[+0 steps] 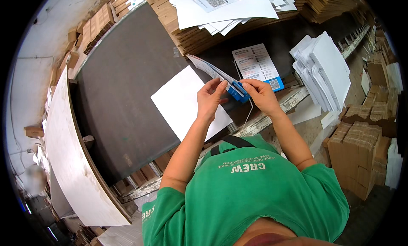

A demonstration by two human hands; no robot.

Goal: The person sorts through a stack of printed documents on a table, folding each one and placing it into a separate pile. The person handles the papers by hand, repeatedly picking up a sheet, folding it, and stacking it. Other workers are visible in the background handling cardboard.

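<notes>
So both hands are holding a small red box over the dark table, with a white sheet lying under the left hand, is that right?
Not quite: the head view shows the small box is blue, not red. Both the left hand and right hand hold it over the dark table, with the white sheet under the left hand.

Worn on the head, left of a pair, looking steeply down over the green shirt (255, 190) at both hands, close. Wide fisheye: straight edges bent toward the rim, corners black. Facing the dark tabletop (123, 76), cardboard stacks (361, 152) at right. Only one view, nothing shared.
</notes>
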